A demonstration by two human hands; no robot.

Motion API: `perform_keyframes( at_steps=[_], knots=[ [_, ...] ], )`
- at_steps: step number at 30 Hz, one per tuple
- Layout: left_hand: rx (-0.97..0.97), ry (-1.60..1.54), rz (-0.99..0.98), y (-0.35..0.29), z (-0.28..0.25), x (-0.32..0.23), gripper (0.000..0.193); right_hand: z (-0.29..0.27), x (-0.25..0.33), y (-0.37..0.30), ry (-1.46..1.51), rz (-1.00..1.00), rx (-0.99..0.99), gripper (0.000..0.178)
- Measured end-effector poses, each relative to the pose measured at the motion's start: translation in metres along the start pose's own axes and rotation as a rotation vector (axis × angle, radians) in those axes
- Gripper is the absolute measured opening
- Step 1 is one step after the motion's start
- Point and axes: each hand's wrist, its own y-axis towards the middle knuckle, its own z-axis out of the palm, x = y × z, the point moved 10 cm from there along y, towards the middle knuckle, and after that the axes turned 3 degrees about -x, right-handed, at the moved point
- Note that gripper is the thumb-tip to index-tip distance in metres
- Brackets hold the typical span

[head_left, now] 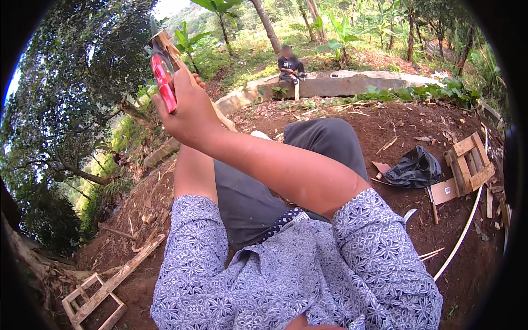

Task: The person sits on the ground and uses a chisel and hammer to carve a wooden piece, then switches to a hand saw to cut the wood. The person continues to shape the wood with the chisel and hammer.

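Dark reddish-brown soil (385, 124), loose and crumbly, strewn with chips and dry leaves. Long, low, rough grey concrete wall (357, 84) beyond, a person in dark clothes (288, 63) seated on it. Nearer: boxy frame of pale wooden slats (470, 165) on the right, crumpled black plastic sheet or bag (415, 168) just beside it; rectangular frame of thin wooden battens (93, 308) at lower left. In the upper left, raised well clear of the ground: long, narrow strip of pale, fibrous wood (172, 50), upper end brownish and rough, partly hidden by the right hand (190, 113). Its long axis runs slantwise, upper end up and to the left, lower end toward the knees. Bladed hand tool with a smooth, glossy red handle (163, 82) in the right hand, fingers clamped on that handle; grey metal blade points up and slightly left, close beside the wood's upper end. Left hand mostly hidden behind the right; cannot tell how its fingers stand.
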Motion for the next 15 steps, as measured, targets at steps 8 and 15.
perform_keyframes(
  at_steps=[8, 15],
  knots=[
    [-0.001, 0.016, 0.012, -0.013, -0.001, 0.004, 0.050, -0.009, -0.013, -0.016, 0.038, 0.096, 0.128, 0.035],
    [-0.010, 0.036, 0.030, -0.016, -0.004, 0.003, 0.053, -0.014, -0.019, -0.009, 0.069, 0.069, 0.098, 0.034]
  ],
)
